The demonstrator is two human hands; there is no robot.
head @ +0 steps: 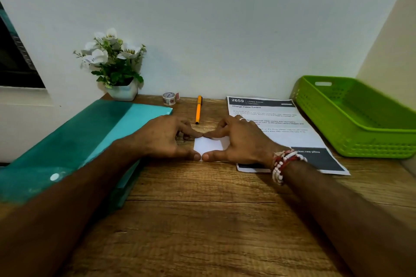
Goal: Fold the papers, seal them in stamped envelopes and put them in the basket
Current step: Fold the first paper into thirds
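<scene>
Two hands: both press on the folded paper, which lies flat on the worktop.
Left hand: covers the left part of the folded paper, with the forefinger along its far edge and the thumb along its near edge, pressing down and gripping nothing.
Right hand: mirrors it on the right part of the folded paper, also pressing rather than gripping.
Fingers: the two forefinger tips touch at the far edge of the folded paper, and the thumb tips sit just beside each other at its near edge.
Folded paper: small and white; only its middle shows between the hands.
Printed sheet: just right of the folded paper, flat, partly under the right hand and wrist.
Basket: green, well right of the folded paper, beyond the printed sheet.
Pen: orange, near and just behind the folded paper.
Tape roll: behind and left of the folded paper, by the wall.
Flower pot: farther behind and left of the folded paper.
Folder: teal, left of the folded paper, under the left forearm.
Bracelet: red and white beads on the right wrist, right of the folded paper.
</scene>
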